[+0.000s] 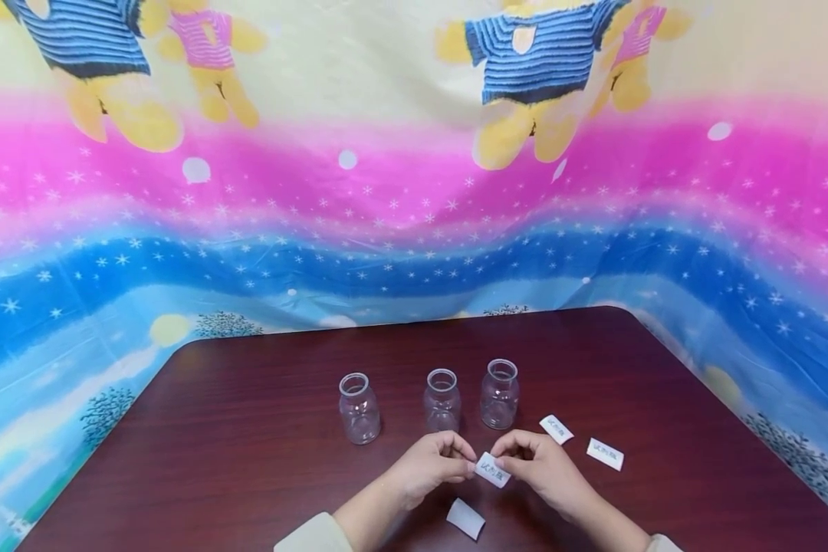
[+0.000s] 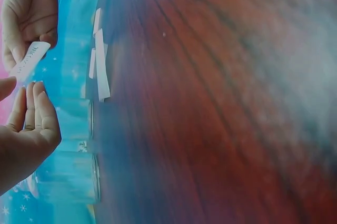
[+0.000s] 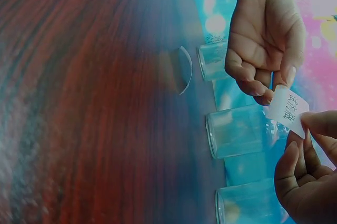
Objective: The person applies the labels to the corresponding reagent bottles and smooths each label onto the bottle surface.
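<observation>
A small white paper label [image 1: 492, 470] with dark written characters is held up over the table between both hands. My right hand [image 1: 540, 464] pinches its right edge between thumb and fingers. The left hand [image 1: 436, 469] has its thumb and fingertips at the opposite edge, and in the right wrist view they appear to pinch a corner of the label [image 3: 289, 109]. Just beyond the hands stand three clear glass jars, upright and without lids: a left jar [image 1: 360, 410], a middle jar [image 1: 442, 400] partly hidden by the left hand, and a right jar [image 1: 500, 395].
Two more written labels lie right of the right hand, a nearer one [image 1: 556, 429] and a farther one [image 1: 605, 454]. A curled blank white paper piece [image 1: 465, 519] lies below the hands. The dark red wooden table [image 1: 262, 429] ends at a patterned cloth backdrop [image 1: 386, 261].
</observation>
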A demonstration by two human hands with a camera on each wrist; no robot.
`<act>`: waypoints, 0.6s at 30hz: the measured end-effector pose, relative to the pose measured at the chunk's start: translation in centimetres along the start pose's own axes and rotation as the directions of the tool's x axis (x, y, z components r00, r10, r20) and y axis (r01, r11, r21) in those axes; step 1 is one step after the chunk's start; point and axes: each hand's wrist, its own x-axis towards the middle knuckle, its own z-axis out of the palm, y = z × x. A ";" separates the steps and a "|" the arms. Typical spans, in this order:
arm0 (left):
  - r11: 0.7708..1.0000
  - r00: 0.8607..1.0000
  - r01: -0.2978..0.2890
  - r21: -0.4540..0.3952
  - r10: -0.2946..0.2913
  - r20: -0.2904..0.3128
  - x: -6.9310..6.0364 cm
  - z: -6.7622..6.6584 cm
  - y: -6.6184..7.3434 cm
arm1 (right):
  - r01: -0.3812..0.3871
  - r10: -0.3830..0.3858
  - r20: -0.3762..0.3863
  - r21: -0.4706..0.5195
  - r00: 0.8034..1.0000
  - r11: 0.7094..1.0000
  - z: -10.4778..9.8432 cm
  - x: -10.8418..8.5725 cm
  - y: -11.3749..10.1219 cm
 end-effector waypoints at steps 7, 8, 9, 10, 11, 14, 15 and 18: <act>1.000 1.000 -0.024 0.001 0.024 -0.002 0.1 0.5 0.0 | -0.001 0.001 0.002 0.005 1.000 1.000 0.1 0.0 0.3; 1.000 1.000 -0.030 0.002 0.030 -0.001 0.1 0.6 0.0 | -0.001 0.001 0.001 0.002 1.000 1.000 0.1 0.1 0.3; 0.999 0.999 -0.034 0.003 0.034 0.000 0.1 0.6 0.0 | -0.001 0.001 -0.001 0.001 1.000 1.000 0.1 0.1 0.3; 0.999 0.999 -0.038 0.003 0.038 0.002 0.1 0.7 0.0 | -0.008 0.008 -0.004 0.003 1.000 1.000 0.1 0.1 0.3; 0.999 0.999 -0.043 0.004 0.043 0.004 0.2 0.7 0.0 | -0.012 0.012 -0.008 0.004 1.000 1.000 0.1 0.2 0.3; 0.998 0.999 -0.053 0.016 0.053 0.008 0.3 0.8 0.0 | -0.021 0.021 -0.023 0.010 1.000 1.000 0.1 0.2 0.3; 0.998 0.998 -0.055 0.020 0.055 0.007 0.4 0.8 0.0 | -0.026 0.026 -0.028 0.013 0.999 1.000 0.1 0.2 0.3; 0.997 0.998 -0.067 0.035 0.067 -0.001 0.6 0.9 -0.1 | -0.043 0.044 -0.050 0.029 0.998 0.999 -0.1 0.1 0.4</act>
